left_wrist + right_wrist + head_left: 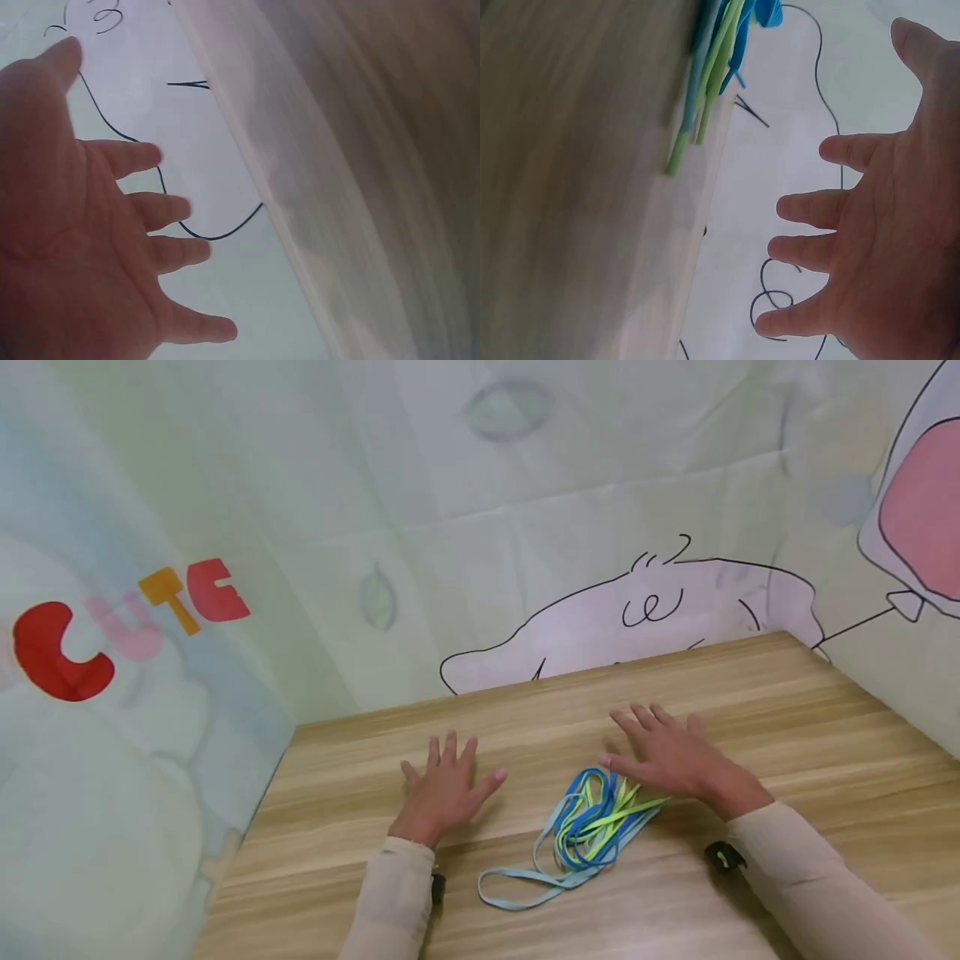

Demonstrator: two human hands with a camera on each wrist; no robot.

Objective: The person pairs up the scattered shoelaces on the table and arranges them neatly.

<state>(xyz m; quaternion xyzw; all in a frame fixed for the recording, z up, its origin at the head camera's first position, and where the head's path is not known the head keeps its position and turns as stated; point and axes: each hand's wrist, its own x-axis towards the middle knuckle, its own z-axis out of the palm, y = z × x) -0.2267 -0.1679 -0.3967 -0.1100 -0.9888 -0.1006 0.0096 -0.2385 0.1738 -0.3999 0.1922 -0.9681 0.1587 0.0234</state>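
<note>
A loose tangle of flat laces (592,827) in blue, light blue and yellow-green lies on the wooden table between the two hands. One light blue loop trails toward the near left. My left hand (442,793) is spread, palm down, over the table to the left of the laces, holding nothing. To their upper right, my right hand (667,752) is spread too, its thumb close by the top of the tangle. In the right wrist view, green and blue lace ends (712,75) show beside the spread fingers, and the palm holds nothing.
The wooden table (337,827) reaches a printed cloth backdrop (525,568) behind, with more cloth at the left and right sides. Each wrist bears a strap with a small black piece (725,857). Long beige sleeves (817,877) cover both forearms.
</note>
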